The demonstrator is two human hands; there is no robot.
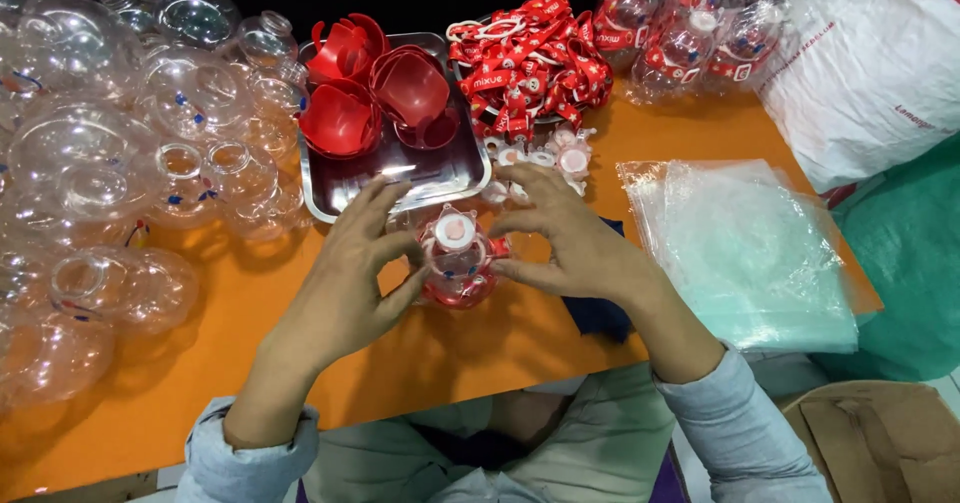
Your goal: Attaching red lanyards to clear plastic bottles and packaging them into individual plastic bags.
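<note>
step: I'm seeing both hands seating the white cap on the clear bottle
left hand: fingers curling around bottle
right hand: fingertips pinching bottle
next, my guess: needing firm press

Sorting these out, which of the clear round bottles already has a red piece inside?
The capped bottle held between left hand and right hand; the heaped bottles left look empty.

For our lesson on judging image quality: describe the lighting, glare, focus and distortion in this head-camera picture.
Head view: bright overhead light, with the background beyond the table black; glare streaks on the metal tray and highlights on the clear plastic globes; soft shadows under the left hand and right hand on the orange table; the centre is sharp, while the edges bend slightly from the wide lens.
</note>
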